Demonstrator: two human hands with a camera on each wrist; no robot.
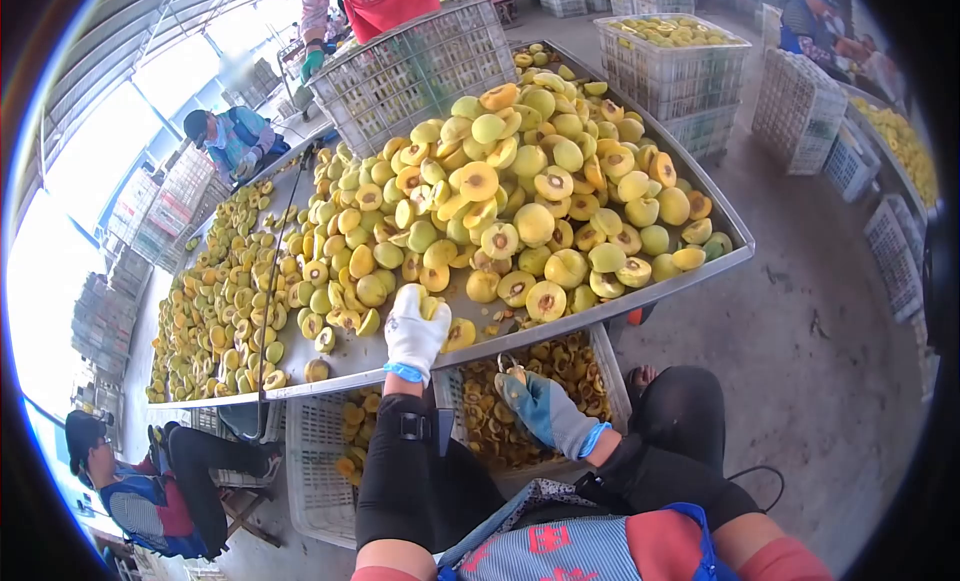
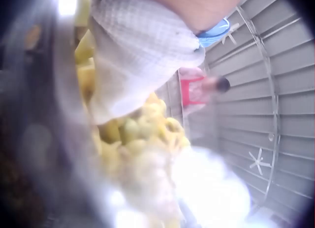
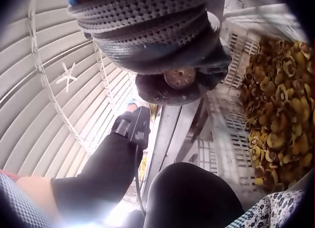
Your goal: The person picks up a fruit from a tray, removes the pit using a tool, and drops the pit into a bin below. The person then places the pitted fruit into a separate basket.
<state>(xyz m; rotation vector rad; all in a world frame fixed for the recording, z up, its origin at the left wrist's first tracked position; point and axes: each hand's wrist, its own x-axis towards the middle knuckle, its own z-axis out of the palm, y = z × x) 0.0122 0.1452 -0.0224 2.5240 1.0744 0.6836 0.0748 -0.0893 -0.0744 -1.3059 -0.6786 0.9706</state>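
Halved fruit (image 1: 478, 182) lies heaped just beyond my left hand (image 1: 416, 331), the nearer one, whose grip I cannot tell, while my right hand (image 1: 550, 411), farther back toward me, clasps a metal-tipped tool (image 1: 516, 372)

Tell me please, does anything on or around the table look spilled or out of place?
Only minor things: small yellow scraps lie loose on the metal table, just right of the left hand, unlike the larger fruit halves nearby. Dark marks also spot the floor at right; whether they are spills, I cannot tell.
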